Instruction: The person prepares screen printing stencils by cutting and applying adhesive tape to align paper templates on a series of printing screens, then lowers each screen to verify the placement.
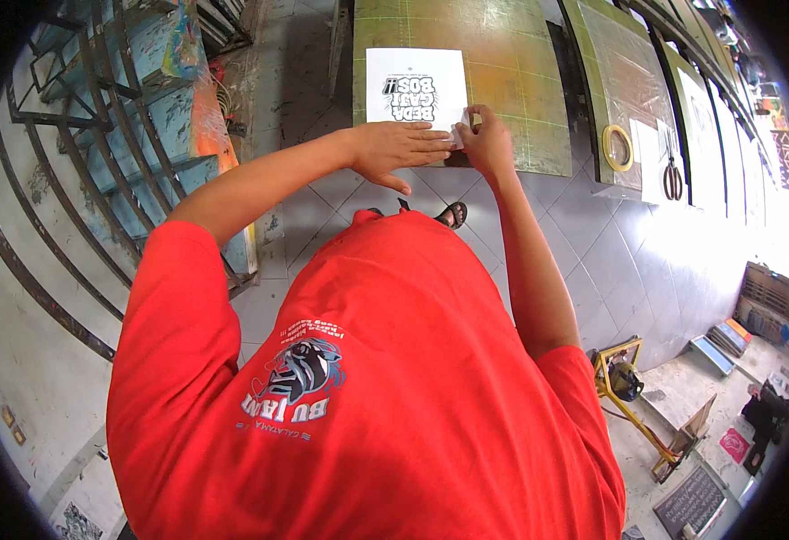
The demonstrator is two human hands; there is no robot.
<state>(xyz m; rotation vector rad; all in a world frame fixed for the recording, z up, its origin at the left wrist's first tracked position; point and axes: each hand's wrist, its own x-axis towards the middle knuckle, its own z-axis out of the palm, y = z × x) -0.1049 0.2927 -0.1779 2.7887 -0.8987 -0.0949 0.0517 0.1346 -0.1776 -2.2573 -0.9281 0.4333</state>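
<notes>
A white sheet of paper point(412, 63) with bold black lettering lies on a green, grid-lined board point(511, 54) in front of me. My left hand point(399, 148) rests across its near edge, fingers stretched out flat and pointing right. At the near right corner, my right hand point(489, 142) has thumb and forefinger closed on the sheet. A small pale, translucent bit shows beside that thumb; whether it is tape or the paper's corner is unclear.
To the right, another board point(597, 81) bears a roll of yellowish tape point(617, 148) and dark-handled scissors point(672, 180). Black metal bars point(88, 135) and a paint-stained blue shelf point(133, 117) stand at left. A yellow frame point(633, 418) sits at the lower right.
</notes>
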